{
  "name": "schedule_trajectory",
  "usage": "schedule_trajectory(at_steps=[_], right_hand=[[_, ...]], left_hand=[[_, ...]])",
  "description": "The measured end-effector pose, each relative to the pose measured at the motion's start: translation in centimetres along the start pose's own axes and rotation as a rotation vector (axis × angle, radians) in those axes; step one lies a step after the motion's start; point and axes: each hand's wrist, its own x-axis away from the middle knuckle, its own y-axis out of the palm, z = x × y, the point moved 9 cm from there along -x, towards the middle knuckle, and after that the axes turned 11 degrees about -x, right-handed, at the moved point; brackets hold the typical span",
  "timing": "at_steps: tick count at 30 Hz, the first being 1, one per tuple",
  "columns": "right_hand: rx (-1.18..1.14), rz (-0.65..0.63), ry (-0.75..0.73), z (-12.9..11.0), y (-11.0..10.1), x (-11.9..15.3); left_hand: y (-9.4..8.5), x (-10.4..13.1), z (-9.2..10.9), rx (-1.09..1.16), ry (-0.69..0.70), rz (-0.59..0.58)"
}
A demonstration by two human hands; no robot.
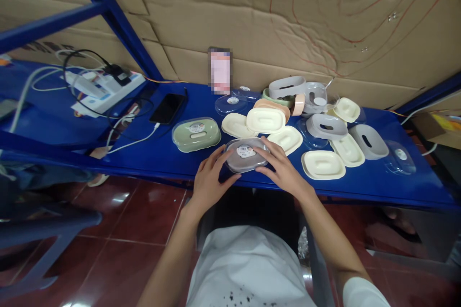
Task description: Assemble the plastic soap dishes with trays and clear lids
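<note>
A left hand (212, 175) and a right hand (284, 168), fingers curved inward, hold opposite ends of a gray container (248, 163) at the center of the frame, a white label (246, 151) on its clear lid. Beyond lie cream pieces (265, 120); left, a green container (196, 136) and black phone (167, 108) share the blue tabletop (144, 156).

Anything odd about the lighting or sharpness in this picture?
In the head view, glare spots the red floor tiles; the upright rectangle is pixelated; the outer edges look smeared and stretched; the left hand and right hand look clearer; the lidded case's small print is unreadable.
</note>
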Motion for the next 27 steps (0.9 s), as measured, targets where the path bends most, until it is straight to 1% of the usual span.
schedule_trajectory(at_steps=[9,14,18,23,27], right_hand=[[0.045,-0.025,0.037,0.1,0.7,0.4],[0.126,-0.010,-0.048,-0.8,0.8,0.5],[0.192,-0.037,-0.121,-1.5,1.2,0.7],[0.253,-0.068,-0.140,-1.7,1.9,0.8],[0.232,-0.062,-0.115,-1.6,1.8,0.6]], left_hand=[[0.4,0.0,-0.2,0.010,0.000,0.005],[0.3,0.0,-0.3,0.044,-0.008,0.000],[0.2,0.0,-0.4,0.082,0.004,0.007],[-0.3,0.0,-0.3,0.151,0.035,0.032],[-0.1,0.0,-0.4,0.100,0.006,-0.001]])
